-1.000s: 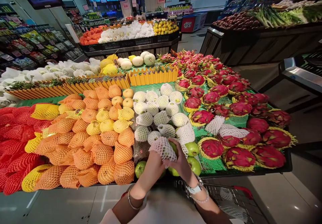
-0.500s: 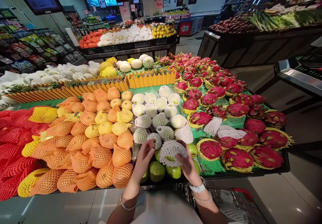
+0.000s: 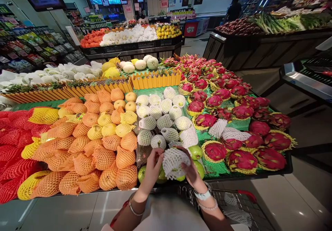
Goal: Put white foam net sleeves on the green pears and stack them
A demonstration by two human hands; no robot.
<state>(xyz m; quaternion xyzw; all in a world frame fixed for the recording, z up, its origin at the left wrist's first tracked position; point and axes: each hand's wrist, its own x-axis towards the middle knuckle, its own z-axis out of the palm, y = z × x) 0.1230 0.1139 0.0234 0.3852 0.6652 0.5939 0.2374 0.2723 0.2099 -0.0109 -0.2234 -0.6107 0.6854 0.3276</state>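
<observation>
Both my hands are at the front edge of a fruit stand, around one green fruit wrapped in a white foam net (image 3: 173, 162). My left hand (image 3: 152, 168) grips its left side with curled fingers. My right hand (image 3: 190, 170) cups its right side and holds the net. Bare green fruits (image 3: 196, 151) lie right beside it, and one more green fruit (image 3: 141, 173) sits to the left. Rows of net-wrapped fruit (image 3: 166, 121) lie just behind my hands.
Orange-netted fruit (image 3: 103, 148) fills the stand to the left, red-netted fruit (image 3: 12, 148) further left. Dragon fruit (image 3: 241, 158) covers the right side on green matting. A shopping cart (image 3: 233, 206) stands against my body. A yellow fence divider (image 3: 155, 80) crosses the back; a vegetable counter (image 3: 269, 40) stands beyond an aisle.
My hands have drawn the netted fruit slightly back toward me, and the left hand has moved from the rear netted fruit onto this one. The view shifted a little.
</observation>
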